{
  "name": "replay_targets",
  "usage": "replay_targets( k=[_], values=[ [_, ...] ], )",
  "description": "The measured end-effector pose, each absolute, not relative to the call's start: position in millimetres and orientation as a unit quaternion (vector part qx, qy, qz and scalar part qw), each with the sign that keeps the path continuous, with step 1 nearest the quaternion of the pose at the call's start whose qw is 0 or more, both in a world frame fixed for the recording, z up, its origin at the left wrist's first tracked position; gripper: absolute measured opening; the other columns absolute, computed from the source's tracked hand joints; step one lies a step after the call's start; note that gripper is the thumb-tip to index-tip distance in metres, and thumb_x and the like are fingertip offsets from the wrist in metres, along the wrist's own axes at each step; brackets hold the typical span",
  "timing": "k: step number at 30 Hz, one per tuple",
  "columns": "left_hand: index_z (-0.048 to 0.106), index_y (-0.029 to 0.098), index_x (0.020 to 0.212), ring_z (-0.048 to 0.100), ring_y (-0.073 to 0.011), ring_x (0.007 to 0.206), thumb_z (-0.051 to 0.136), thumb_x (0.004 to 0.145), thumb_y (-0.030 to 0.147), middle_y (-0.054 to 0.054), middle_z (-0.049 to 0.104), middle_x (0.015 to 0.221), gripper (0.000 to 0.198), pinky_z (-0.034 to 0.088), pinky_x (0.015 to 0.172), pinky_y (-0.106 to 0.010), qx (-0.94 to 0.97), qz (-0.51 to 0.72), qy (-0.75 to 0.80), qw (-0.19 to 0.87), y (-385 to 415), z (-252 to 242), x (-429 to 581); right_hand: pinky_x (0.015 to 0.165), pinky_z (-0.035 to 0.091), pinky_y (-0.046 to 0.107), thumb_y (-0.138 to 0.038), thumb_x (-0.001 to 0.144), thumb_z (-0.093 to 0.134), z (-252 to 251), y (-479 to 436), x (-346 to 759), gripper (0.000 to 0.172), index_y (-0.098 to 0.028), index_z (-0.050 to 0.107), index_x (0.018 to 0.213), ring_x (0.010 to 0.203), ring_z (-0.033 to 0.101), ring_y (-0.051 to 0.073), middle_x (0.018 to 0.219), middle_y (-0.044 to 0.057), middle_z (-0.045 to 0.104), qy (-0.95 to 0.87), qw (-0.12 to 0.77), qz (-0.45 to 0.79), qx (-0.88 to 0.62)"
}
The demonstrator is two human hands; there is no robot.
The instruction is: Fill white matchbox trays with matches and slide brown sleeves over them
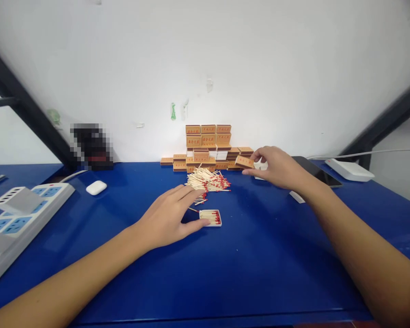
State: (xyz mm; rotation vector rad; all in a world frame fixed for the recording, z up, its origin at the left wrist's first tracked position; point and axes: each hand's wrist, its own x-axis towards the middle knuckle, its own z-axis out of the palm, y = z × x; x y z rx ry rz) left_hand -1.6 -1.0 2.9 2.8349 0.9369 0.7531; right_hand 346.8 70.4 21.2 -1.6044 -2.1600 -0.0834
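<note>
A small white matchbox tray (210,224) full of red-tipped matches (210,216) lies on the blue table. My left hand (169,214) reaches in from its left, fingers stretched out and apart, the thumb tip at the tray's near left edge. Behind it spreads a loose heap of matches (207,179), partly covered by my left fingers. Between thumb and fingers, my right hand (275,166) grips an orange matchbox (244,162) with red lettering, raised at the right of the heap. Whether this matchbox has a tray inside is hidden.
Several matchboxes (208,139) are stacked against the wall. On the left are a power strip (43,214) and a white earbud case (96,187). A dark tablet (316,172), a white box-like device (350,170) and a white scrap (297,197) lie on the right.
</note>
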Motion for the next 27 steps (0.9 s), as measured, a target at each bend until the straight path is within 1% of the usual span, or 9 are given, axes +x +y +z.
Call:
replay_targets(
  k=[4, 6, 9, 13, 17, 21, 24, 25, 27],
  values=[
    [0.05, 0.02, 0.149, 0.065, -0.0301, 0.119, 0.068, 0.098, 0.052, -0.015, 0.067, 0.134, 0.062, 0.057, 0.1, -0.051, 0.907, 0.295, 0.299, 0.02, 2, 6, -4, 0.074, 0.046, 0.034, -0.06, 0.081, 0.081, 38, 19, 288, 0.045, -0.023, 0.065, 0.102, 0.087, 0.062, 0.024, 0.099, 0.006, 0.07, -0.851, 0.215, 0.126, -0.462],
    [0.055, 0.021, 0.144, 0.066, -0.028, 0.115, 0.069, 0.098, 0.05, -0.013, 0.069, 0.129, 0.056, 0.057, 0.097, -0.048, 0.908, 0.302, 0.288, 0.036, 4, 6, -5, 0.076, 0.046, 0.033, -0.053, 0.085, 0.08, 36, 2, 265, 0.038, -0.024, 0.065, 0.103, 0.09, 0.062, 0.023, 0.102, 0.006, 0.07, -0.874, 0.206, 0.165, -0.407],
    [0.065, 0.021, 0.129, 0.066, -0.0253, 0.104, 0.069, 0.099, 0.046, -0.009, 0.071, 0.116, 0.039, 0.057, 0.09, -0.044, 0.91, 0.291, 0.287, 0.067, 6, 7, -6, 0.078, 0.045, 0.034, -0.048, 0.087, 0.079, 29, -5, 254, 0.035, -0.023, 0.064, 0.107, 0.092, 0.061, 0.023, 0.104, 0.006, 0.069, -0.876, 0.217, 0.176, -0.393],
    [0.069, 0.021, 0.122, 0.064, -0.0236, 0.099, 0.071, 0.098, 0.042, -0.007, 0.07, 0.107, 0.032, 0.056, 0.087, -0.042, 0.897, 0.296, 0.316, 0.087, 10, 9, -9, 0.078, 0.046, 0.033, -0.053, 0.083, 0.083, 27, 0, 260, 0.046, -0.023, 0.063, 0.112, 0.091, 0.061, 0.021, 0.103, 0.004, 0.067, -0.861, 0.212, 0.202, -0.416],
    [0.07, 0.021, 0.122, 0.064, -0.0215, 0.096, 0.072, 0.096, 0.038, -0.006, 0.07, 0.105, 0.03, 0.055, 0.086, -0.039, 0.883, 0.314, 0.338, 0.087, 15, 9, -10, 0.08, 0.047, 0.035, -0.052, 0.084, 0.083, 28, -5, 255, 0.037, -0.023, 0.067, 0.102, 0.093, 0.061, 0.022, 0.102, 0.004, 0.068, -0.871, 0.164, 0.226, -0.404],
    [0.071, 0.022, 0.124, 0.064, -0.0202, 0.095, 0.072, 0.095, 0.036, -0.006, 0.07, 0.106, 0.032, 0.055, 0.085, -0.038, 0.877, 0.316, 0.348, 0.094, 17, 10, -10, 0.091, 0.049, 0.039, -0.037, 0.094, 0.072, 30, -9, 257, 0.024, -0.025, 0.071, 0.114, 0.104, 0.062, 0.024, 0.116, 0.007, 0.067, -0.882, 0.102, 0.25, -0.385],
    [0.071, 0.023, 0.124, 0.065, -0.0196, 0.093, 0.073, 0.095, 0.036, -0.006, 0.071, 0.107, 0.032, 0.055, 0.084, -0.037, 0.879, 0.312, 0.348, 0.096, 16, 10, -10, 0.105, 0.046, 0.042, -0.022, 0.096, 0.061, 34, -6, 269, 0.039, -0.029, 0.066, 0.133, 0.126, 0.057, 0.025, 0.136, 0.008, 0.061, -0.894, 0.117, 0.234, -0.363],
    [0.072, 0.022, 0.123, 0.065, -0.0196, 0.093, 0.073, 0.095, 0.036, -0.006, 0.071, 0.107, 0.031, 0.055, 0.083, -0.037, 0.88, 0.311, 0.347, 0.096, 15, 10, -11, 0.106, 0.046, 0.042, -0.02, 0.095, 0.059, 36, -5, 272, 0.045, -0.029, 0.062, 0.139, 0.128, 0.056, 0.025, 0.14, 0.008, 0.06, -0.895, 0.131, 0.22, -0.365],
    [0.072, 0.022, 0.122, 0.064, -0.02, 0.093, 0.072, 0.095, 0.035, -0.006, 0.071, 0.106, 0.031, 0.054, 0.084, -0.038, 0.882, 0.305, 0.348, 0.095, 15, 10, -10, 0.096, 0.05, 0.041, -0.025, 0.094, 0.061, 37, -5, 274, 0.046, -0.027, 0.061, 0.14, 0.116, 0.061, 0.025, 0.131, 0.009, 0.065, -0.887, 0.144, 0.197, -0.393]
  ],
)
